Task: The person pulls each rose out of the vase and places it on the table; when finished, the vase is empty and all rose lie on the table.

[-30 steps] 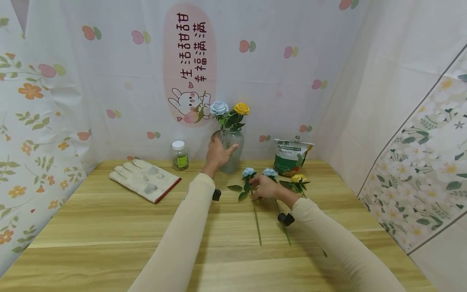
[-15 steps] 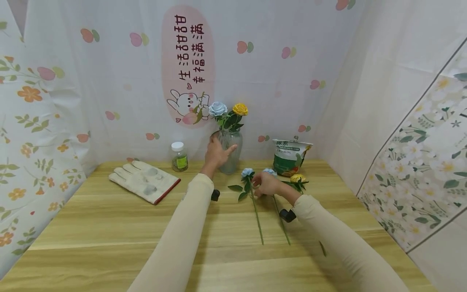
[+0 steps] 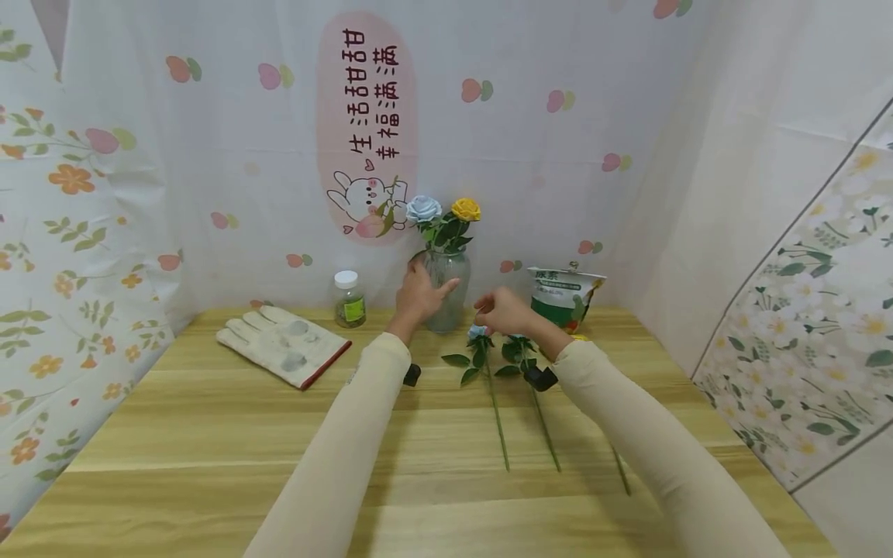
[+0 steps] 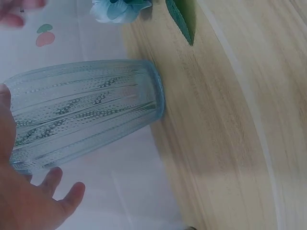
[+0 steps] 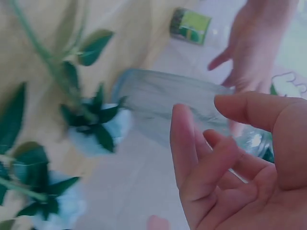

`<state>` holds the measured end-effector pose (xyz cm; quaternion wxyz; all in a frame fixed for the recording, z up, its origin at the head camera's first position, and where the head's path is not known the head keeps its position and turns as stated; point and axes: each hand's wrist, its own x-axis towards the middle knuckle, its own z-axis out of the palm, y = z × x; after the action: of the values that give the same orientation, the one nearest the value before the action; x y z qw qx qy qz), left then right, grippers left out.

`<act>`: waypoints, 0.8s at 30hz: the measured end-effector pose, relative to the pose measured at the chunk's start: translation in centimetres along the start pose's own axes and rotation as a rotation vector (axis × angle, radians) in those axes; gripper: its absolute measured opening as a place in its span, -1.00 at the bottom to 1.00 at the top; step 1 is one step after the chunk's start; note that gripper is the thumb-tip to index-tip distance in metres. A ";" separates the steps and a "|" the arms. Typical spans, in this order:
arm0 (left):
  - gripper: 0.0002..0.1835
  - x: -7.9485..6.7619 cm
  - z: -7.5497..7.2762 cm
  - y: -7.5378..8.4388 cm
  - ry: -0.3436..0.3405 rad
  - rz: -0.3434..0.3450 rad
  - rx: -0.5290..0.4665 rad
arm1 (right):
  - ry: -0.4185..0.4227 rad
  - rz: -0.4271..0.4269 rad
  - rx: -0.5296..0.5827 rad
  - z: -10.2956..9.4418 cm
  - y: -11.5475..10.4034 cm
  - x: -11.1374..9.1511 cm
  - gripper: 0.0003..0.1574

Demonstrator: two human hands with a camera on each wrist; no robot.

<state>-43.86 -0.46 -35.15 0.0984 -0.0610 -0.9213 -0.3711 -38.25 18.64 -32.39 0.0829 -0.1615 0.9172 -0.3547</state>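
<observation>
My left hand (image 3: 417, 296) holds the ribbed glass vase (image 3: 450, 306) near its upper part, its thumb across the front. The vase stands upright with a light blue rose (image 3: 423, 208) and a yellow rose (image 3: 466, 209) in it. To the right of the vase, my right hand (image 3: 508, 311) hovers with loosely bent fingers; the right wrist view shows nothing between its thumb and fingers. Just below this hand lies a blue rose (image 5: 98, 132) with a long green stem. A second blue rose (image 5: 60, 201) lies beside it, partly covered by the arm in the head view.
A yellow rose (image 3: 580, 338) lies farther right, mostly behind my right forearm. A green and white bag (image 3: 558, 298) stands behind it. On the left are a white-capped jar (image 3: 349, 301) and a cream work glove (image 3: 286, 343). A patterned curtain (image 3: 265, 170) closes off the back.
My right hand has lifted away from between the two lying blue roses and moved up toward the vase. The left hand has kept its hold on the vase.
</observation>
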 end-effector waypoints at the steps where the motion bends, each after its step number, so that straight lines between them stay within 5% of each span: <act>1: 0.06 0.0 0.0 0.1 0.001 -0.001 0.007 | 0.010 -0.010 -0.008 -0.2 -0.5 0.2 -0.52; 9: 0.05 0.1 0.1 0.5 -0.010 -0.020 0.041 | 0.166 -0.108 -0.153 -0.7 -3.5 1.9 -0.59; 17: 0.03 0.2 0.4 0.3 -0.016 -0.008 0.028 | 0.395 -0.111 -0.139 -0.9 -5.0 4.2 -0.53; 24: -0.01 0.4 0.7 0.8 0.007 -0.019 -0.037 | 0.422 -0.056 -0.179 -1.2 -5.3 5.6 -0.43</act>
<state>-44.19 0.63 -35.02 0.0969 -0.0527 -0.9144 -0.3894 -42.56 13.75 -28.09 -0.1354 -0.1156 0.9371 -0.3002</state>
